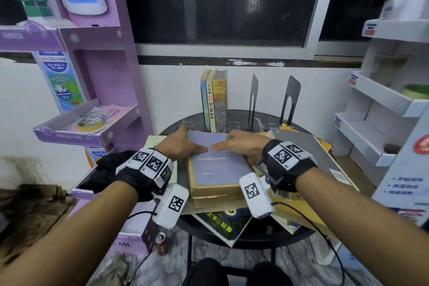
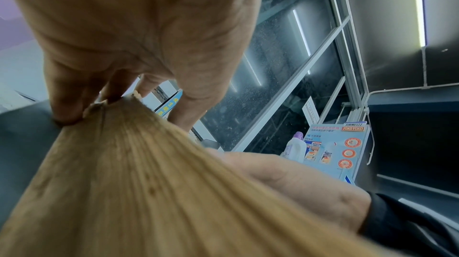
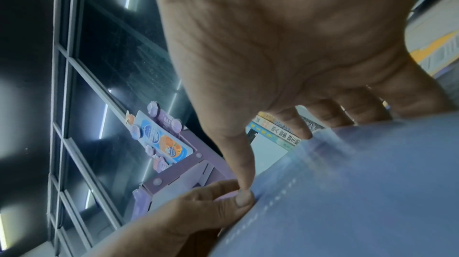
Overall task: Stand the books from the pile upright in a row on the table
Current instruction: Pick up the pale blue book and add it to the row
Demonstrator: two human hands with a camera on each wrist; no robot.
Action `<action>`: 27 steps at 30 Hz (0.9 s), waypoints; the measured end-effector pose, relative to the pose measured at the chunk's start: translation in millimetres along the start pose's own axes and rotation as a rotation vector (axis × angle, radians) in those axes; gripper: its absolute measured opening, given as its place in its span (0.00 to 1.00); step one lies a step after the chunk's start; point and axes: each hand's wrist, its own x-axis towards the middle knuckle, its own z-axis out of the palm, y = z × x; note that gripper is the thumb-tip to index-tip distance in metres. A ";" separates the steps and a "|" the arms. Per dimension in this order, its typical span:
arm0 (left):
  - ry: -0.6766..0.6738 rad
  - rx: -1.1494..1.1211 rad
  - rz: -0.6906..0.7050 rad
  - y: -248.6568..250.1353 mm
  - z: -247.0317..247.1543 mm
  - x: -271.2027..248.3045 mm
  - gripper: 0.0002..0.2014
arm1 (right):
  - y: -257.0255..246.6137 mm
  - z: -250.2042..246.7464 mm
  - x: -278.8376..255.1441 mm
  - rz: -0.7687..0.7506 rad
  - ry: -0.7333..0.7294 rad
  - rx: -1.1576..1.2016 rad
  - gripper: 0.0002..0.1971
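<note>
A lavender-covered book (image 1: 217,166) lies on top of a loose pile of books (image 1: 222,223) on the round black table (image 1: 260,237). My left hand (image 1: 192,140) grips its left far corner, fingers curled over the edge, thumb on the cover. Opposite it, my right hand (image 1: 232,143) grips the right far corner the same way. The thumb tips nearly meet. The left wrist view shows the book's yellowed page edge (image 2: 124,182). The right wrist view shows its cover (image 3: 360,182). Three books (image 1: 213,102) stand upright in a row at the table's back.
Two black metal bookends (image 1: 254,97) (image 1: 290,97) stand right of the upright books. A purple display stand (image 1: 104,76) is close on the left, a white shelf unit (image 1: 383,104) on the right. A drink can (image 1: 160,239) sits on the floor.
</note>
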 end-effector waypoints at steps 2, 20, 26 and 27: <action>0.008 0.000 0.008 1.8 -0.4 -6.2 0.53 | -0.2 3.6 -0.4 -0.013 0.001 -0.019 0.27; 0.107 -0.363 0.091 -0.2 9.3 -16.5 0.41 | 8.5 11.0 -5.1 0.010 0.117 0.192 0.39; 0.141 -0.426 0.184 -2.6 12.3 -18.4 0.36 | 10.7 10.2 -6.9 0.051 0.125 0.333 0.47; 0.141 -0.436 0.188 -2.6 13.0 -20.0 0.35 | 9.2 9.9 -10.2 0.062 0.125 0.349 0.41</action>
